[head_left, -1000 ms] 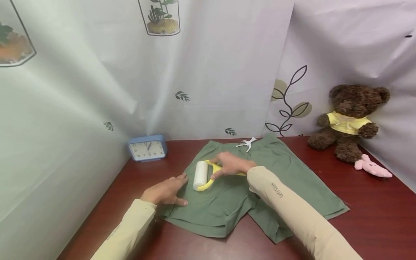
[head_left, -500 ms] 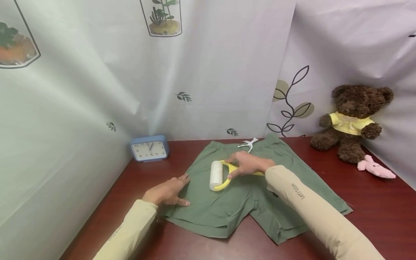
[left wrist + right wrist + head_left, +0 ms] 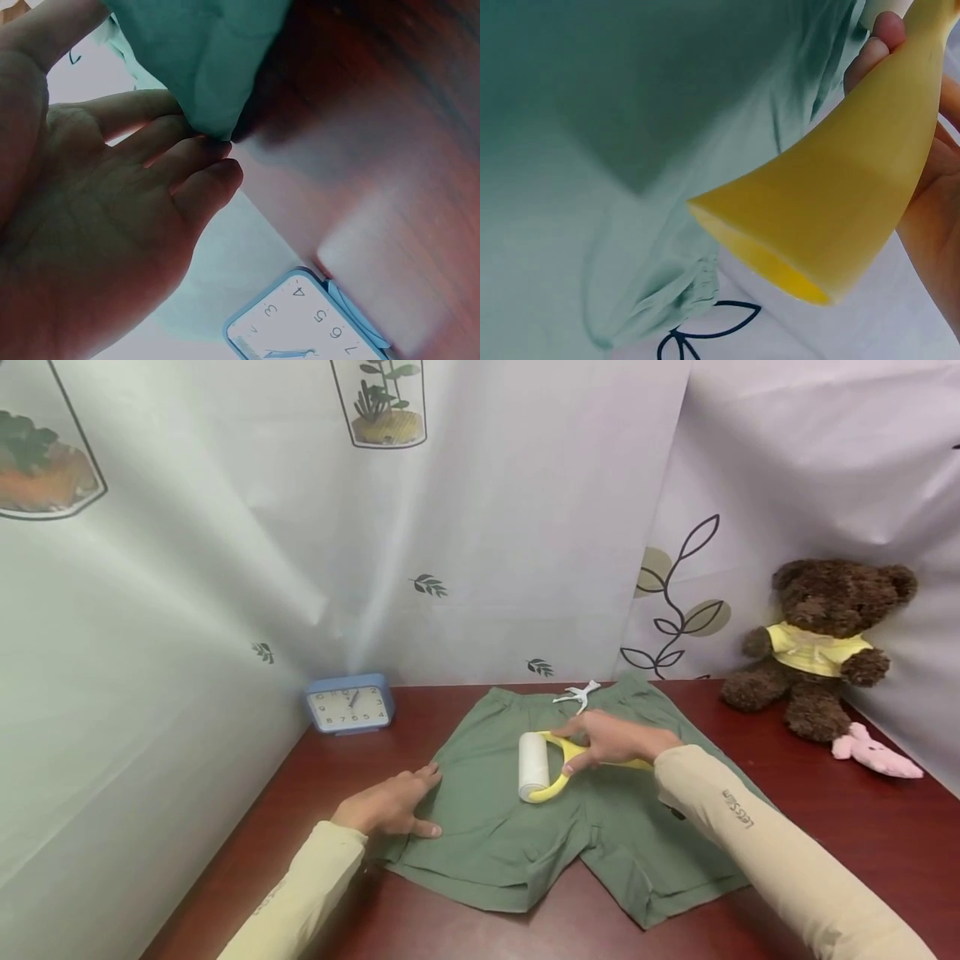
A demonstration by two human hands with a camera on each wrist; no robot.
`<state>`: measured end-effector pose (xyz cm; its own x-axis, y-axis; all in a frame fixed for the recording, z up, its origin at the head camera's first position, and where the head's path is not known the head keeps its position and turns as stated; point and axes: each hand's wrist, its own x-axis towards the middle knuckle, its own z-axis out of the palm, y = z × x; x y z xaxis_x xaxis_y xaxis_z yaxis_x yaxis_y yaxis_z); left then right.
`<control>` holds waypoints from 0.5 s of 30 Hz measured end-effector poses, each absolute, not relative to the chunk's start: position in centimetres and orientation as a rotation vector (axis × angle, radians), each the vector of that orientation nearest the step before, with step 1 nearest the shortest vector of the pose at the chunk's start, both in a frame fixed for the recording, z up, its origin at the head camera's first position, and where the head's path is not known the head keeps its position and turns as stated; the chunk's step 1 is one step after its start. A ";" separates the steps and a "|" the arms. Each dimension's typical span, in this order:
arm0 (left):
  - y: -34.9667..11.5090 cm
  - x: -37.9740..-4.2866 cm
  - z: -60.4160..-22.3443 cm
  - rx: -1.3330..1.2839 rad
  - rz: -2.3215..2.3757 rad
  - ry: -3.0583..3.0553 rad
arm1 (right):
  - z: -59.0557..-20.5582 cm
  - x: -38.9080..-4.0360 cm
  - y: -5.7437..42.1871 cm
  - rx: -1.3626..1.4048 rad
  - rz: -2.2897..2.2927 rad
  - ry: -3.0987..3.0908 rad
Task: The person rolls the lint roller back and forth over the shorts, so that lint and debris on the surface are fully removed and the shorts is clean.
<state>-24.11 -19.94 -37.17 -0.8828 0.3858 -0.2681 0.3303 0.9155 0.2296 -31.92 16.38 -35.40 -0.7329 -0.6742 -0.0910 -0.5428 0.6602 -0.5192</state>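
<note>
Touching the shorts [image 3: 551, 822] at one side, maybe to stop sliding, the left hand [image 3: 390, 802] has loose fingers; the right hand [image 3: 611, 739] clamps fingers round the roller [image 3: 533, 767] on top.

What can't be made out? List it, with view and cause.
Head view: right hem of the green fabric shorts, partly hidden by the beige fabric right sleeve.
Head view: top of the central dark-outlined printed jar, cut off by upper edge.
Head view: lettering on the pale fabric left sleeve, too faint.
</note>
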 end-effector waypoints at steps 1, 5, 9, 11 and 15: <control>-19.9 -24.1 -37.2 0.535 0.251 2.767 | -35.4 -31.9 16.6 -0.979 -0.680 2.603; -19.7 -24.2 -37.1 0.555 0.237 2.764 | -35.4 -31.7 17.5 -0.967 -0.691 2.611; -19.7 -24.1 -37.0 0.532 0.253 2.751 | -35.2 -31.5 18.7 -0.949 -0.700 2.617; -19.8 -24.1 -37.0 0.514 0.263 2.751 | -35.1 -31.4 19.5 -0.924 -0.699 2.625; -19.9 -24.1 -36.9 0.511 0.267 2.752 | -34.8 -31.4 21.2 -0.875 -0.654 2.656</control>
